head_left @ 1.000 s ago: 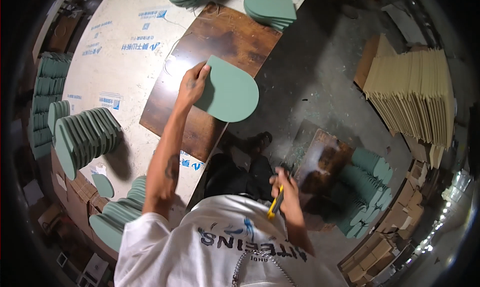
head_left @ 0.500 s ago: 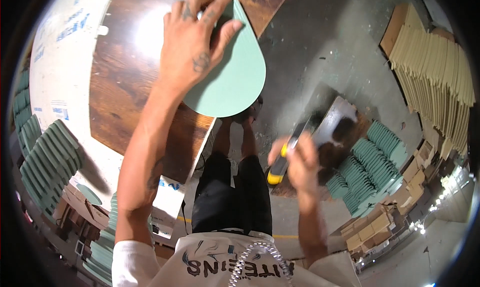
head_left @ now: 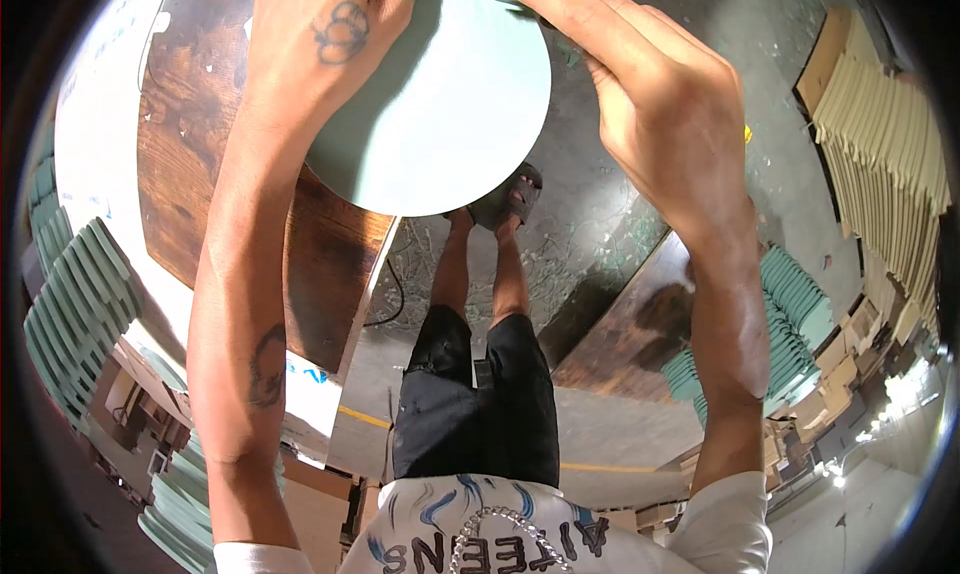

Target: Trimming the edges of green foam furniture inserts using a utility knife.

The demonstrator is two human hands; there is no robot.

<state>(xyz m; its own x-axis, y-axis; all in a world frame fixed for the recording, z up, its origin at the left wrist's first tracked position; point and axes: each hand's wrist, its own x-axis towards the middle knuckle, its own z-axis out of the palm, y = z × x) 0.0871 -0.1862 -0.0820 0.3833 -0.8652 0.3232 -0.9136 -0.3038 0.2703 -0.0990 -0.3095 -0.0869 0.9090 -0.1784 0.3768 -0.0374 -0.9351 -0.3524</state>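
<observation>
A pale green flat piece with a rounded end (head_left: 440, 114) overhangs the edge of a dark wooden board (head_left: 190, 174). My left hand (head_left: 320, 44) grips it at its upper left; the fingers run out of view at the top. My right hand (head_left: 660, 114) is at the piece's upper right edge, with the index fingertip on the rim. A bit of a yellow tool handle (head_left: 746, 134) sticks out behind that hand. The tool's tip is hidden.
The wooden board lies on a white table (head_left: 95, 154). Rows of green pieces (head_left: 75, 304) stand at the left, more green pieces (head_left: 800, 304) at the right beside a second dark board (head_left: 640, 334). Beige sheets (head_left: 890, 144) are stacked far right. Scraps litter the grey floor (head_left: 600, 224).
The view has come much closer to the green piece. My right hand has risen from beside my legs with the yellow tool to the piece's edge. My left hand stays on the piece.
</observation>
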